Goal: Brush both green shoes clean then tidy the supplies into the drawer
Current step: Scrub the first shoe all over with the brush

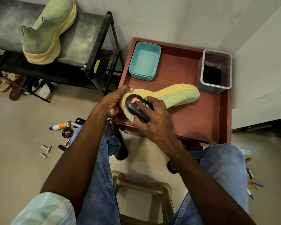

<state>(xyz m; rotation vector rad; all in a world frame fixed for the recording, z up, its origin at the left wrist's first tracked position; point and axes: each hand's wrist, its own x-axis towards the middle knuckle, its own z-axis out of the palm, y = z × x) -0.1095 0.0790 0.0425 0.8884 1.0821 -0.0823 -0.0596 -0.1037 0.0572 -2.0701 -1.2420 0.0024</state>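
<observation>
Head view: left hand (113, 101) grips the shoe (173, 96) heel on the tabletop (201, 117); right hand (154, 122) clasps the brush (136, 108). Second shoe (49, 31) waits on the shelf (81, 38); tidying remains.

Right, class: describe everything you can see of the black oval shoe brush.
The black oval shoe brush has a glossy, plastic-looking back with a red round sticker near one end. Its bristles are hidden. The right hand grips it from above, pressing it on the heel end of the pale green knit shoe, which the left hand steadies.
</observation>
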